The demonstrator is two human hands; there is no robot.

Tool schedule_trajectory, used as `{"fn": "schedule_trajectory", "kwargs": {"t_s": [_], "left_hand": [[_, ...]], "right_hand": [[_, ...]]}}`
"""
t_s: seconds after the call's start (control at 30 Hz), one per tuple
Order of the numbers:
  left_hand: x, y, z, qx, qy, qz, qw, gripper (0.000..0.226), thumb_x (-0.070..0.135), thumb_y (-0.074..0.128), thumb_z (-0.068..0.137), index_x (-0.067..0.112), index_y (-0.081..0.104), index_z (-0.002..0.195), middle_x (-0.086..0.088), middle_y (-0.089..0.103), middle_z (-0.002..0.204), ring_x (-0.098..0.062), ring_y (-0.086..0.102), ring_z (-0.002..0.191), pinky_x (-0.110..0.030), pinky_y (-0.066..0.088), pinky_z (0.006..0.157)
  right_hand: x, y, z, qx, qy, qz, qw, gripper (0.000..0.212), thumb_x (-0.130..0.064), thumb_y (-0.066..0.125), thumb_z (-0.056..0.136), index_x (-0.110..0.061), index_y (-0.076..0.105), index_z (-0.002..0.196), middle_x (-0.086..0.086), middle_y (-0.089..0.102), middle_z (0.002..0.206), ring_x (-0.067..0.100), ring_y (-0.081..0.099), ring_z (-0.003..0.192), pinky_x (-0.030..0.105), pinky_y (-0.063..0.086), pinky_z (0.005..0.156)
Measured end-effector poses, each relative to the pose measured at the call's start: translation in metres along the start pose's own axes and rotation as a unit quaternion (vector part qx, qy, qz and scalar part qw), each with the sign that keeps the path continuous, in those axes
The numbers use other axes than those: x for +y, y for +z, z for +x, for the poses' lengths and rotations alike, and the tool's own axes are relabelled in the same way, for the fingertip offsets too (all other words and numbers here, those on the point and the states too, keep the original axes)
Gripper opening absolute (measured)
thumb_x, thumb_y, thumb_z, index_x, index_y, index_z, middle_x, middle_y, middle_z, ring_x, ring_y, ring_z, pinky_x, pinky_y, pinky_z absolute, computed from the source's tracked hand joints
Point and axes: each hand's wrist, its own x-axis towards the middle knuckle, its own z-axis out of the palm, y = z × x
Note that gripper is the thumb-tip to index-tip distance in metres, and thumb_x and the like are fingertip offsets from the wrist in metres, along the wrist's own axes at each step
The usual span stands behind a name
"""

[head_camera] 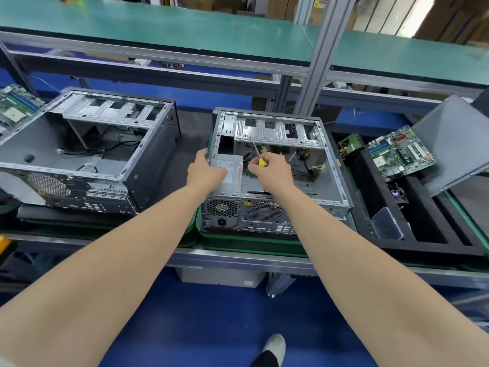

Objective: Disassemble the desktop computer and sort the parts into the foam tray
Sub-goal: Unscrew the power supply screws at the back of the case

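Note:
An open desktop case (336,165) lies on its side on a green mat in the middle of the bench. Its grey power supply (232,173) sits in the near left corner. My left hand (203,172) grips the power supply at the case's left wall. My right hand (272,172) holds a yellow-handled screwdriver (260,160), its shaft pointing up and away over the drive cage. Loose cables (309,165) lie inside the case. To the right, the black foam tray (412,234) holds a green motherboard (399,152) and a hard drive (350,144).
A second, emptied case (87,152) lies at the left. Another motherboard (13,107) shows at the far left edge. A grey side panel (449,144) leans over the tray's right side. An aluminium post (317,62) and a green shelf (158,25) stand behind.

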Motion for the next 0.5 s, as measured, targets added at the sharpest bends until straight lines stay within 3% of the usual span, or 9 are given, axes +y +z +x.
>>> {"fn": "schedule_trajectory", "kwargs": {"t_s": [0.1, 0.2, 0.37, 0.43, 0.5], "left_hand": [[0.0, 0.003, 0.007, -0.006, -0.043, -0.01, 0.999, 0.072, 0.028, 0.067, 0.092, 0.01, 0.031, 0.153, -0.012, 0.05, 0.144, -0.022, 0.05, 0.103, -0.03, 0.043, 0.069], [0.001, 0.004, 0.012, -0.012, -0.041, -0.014, 0.999, 0.054, 0.026, 0.063, 0.092, 0.011, 0.045, 0.141, -0.01, 0.057, 0.134, -0.025, 0.057, 0.104, -0.033, 0.047, 0.073], [-0.003, 0.005, 0.008, -0.004, 0.011, -0.046, 0.999, 0.068, 0.017, 0.062, 0.09, 0.029, 0.031, 0.15, 0.003, 0.061, 0.117, -0.021, 0.063, 0.095, -0.032, 0.049, 0.069], [-0.003, 0.004, 0.006, -0.003, 0.025, -0.058, 0.998, 0.074, 0.01, 0.062, 0.087, 0.036, 0.027, 0.147, 0.005, 0.062, 0.107, -0.02, 0.064, 0.085, -0.034, 0.052, 0.063], [-0.002, 0.003, 0.004, -0.01, 0.029, -0.072, 0.997, 0.076, 0.005, 0.061, 0.085, 0.038, 0.026, 0.144, 0.004, 0.061, 0.104, -0.024, 0.065, 0.085, -0.041, 0.056, 0.067]], "right_hand": [[-0.002, 0.006, 0.005, -0.011, 0.003, -0.01, 1.0, 0.012, -0.028, 0.071, 0.094, -0.022, 0.067, 0.083, -0.004, 0.064, 0.077, 0.016, 0.055, 0.068, 0.03, 0.046, 0.062], [-0.003, 0.013, 0.008, -0.018, 0.011, -0.006, 1.0, 0.013, -0.028, 0.068, 0.095, -0.015, 0.07, 0.093, -0.001, 0.063, 0.076, 0.018, 0.052, 0.067, 0.032, 0.046, 0.064], [-0.006, 0.019, 0.008, -0.009, 0.034, 0.042, 0.998, 0.03, -0.029, 0.052, 0.101, -0.007, 0.071, 0.106, 0.002, 0.06, 0.072, 0.021, 0.053, 0.059, 0.034, 0.047, 0.059], [-0.009, 0.02, 0.009, -0.013, 0.044, 0.085, 0.995, 0.03, -0.027, 0.047, 0.102, -0.016, 0.074, 0.109, -0.003, 0.06, 0.068, 0.017, 0.055, 0.051, 0.028, 0.045, 0.052], [-0.015, 0.022, 0.009, -0.013, 0.053, 0.113, 0.992, 0.027, -0.026, 0.047, 0.103, -0.023, 0.074, 0.107, -0.006, 0.061, 0.064, 0.014, 0.058, 0.051, 0.027, 0.046, 0.051]]}}
